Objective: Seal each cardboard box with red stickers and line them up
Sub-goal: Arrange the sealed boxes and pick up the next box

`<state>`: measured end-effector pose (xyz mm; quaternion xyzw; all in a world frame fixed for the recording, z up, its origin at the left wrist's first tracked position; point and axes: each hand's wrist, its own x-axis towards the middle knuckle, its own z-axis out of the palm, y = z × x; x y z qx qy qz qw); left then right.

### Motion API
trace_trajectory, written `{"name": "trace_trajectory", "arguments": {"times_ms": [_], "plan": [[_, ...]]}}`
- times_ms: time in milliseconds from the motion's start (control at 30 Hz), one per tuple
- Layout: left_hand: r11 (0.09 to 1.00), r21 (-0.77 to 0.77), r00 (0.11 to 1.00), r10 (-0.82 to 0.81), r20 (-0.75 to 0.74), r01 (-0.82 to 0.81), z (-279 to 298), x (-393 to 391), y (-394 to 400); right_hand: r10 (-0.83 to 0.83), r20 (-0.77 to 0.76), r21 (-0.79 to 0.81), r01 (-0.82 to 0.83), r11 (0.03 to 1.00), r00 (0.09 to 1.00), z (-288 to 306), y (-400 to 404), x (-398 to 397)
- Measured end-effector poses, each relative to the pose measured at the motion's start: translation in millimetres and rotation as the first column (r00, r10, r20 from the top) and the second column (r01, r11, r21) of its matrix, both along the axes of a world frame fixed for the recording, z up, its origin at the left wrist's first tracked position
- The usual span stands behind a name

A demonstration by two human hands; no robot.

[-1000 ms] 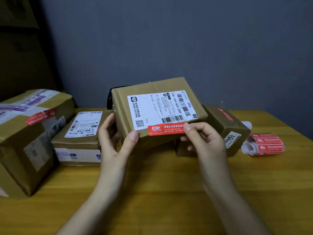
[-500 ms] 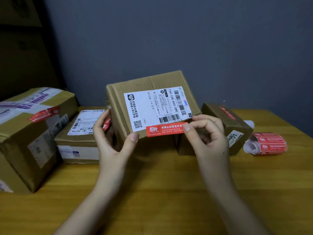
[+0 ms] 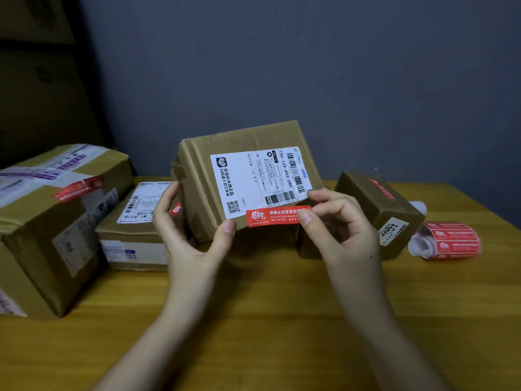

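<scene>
I hold a cardboard box (image 3: 248, 142) with a white shipping label tilted up above the wooden table (image 3: 267, 320). My left hand (image 3: 191, 238) grips its lower left corner, thumb on the front and fingers behind. A red sticker (image 3: 272, 217) lies along the box's lower front edge. My right hand (image 3: 341, 230) pinches the right end of that sticker against the edge. A second red sticker (image 3: 176, 208) shows on the box's left side, by my left fingers.
A large taped box (image 3: 56, 221) with a red sticker stands at the left, a flat labelled box (image 3: 135, 221) beside it. A small dark box (image 3: 380, 210) with a red sticker sits at the right. A roll of red stickers (image 3: 448, 239) lies at the far right.
The box has been lifted slightly and tipped more upright. My right fingers have wrapped further round the sticker's right end at the box edge.
</scene>
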<state>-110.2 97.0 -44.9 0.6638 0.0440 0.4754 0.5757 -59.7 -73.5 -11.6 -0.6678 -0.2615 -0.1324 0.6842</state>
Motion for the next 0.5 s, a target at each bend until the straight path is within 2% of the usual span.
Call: {"name": "trace_trajectory", "arguments": {"times_ms": [100,233,367,500], "plan": [[1.000,0.015,1.000,0.021,-0.007,-0.021,-0.3,-0.1,1.5,0.118,-0.071,0.007,-0.118,0.993,0.990,3.4,-2.4,1.3],[0.999,-0.041,1.000,0.012,-0.008,-0.012,1.9,0.0,3.6,0.238,-0.157,0.124,-0.220,0.967,0.958,11.7,-7.7,2.8],[0.999,-0.049,1.000,-0.010,0.006,0.010,3.8,-1.5,3.2,0.244,-0.178,0.098,-0.230,0.968,0.953,13.5,-8.2,0.0],[0.996,-0.079,0.999,-0.032,0.001,0.032,6.2,-3.4,-0.4,0.188,-0.166,0.115,-0.170,0.979,0.968,9.4,-6.7,0.8]]}}
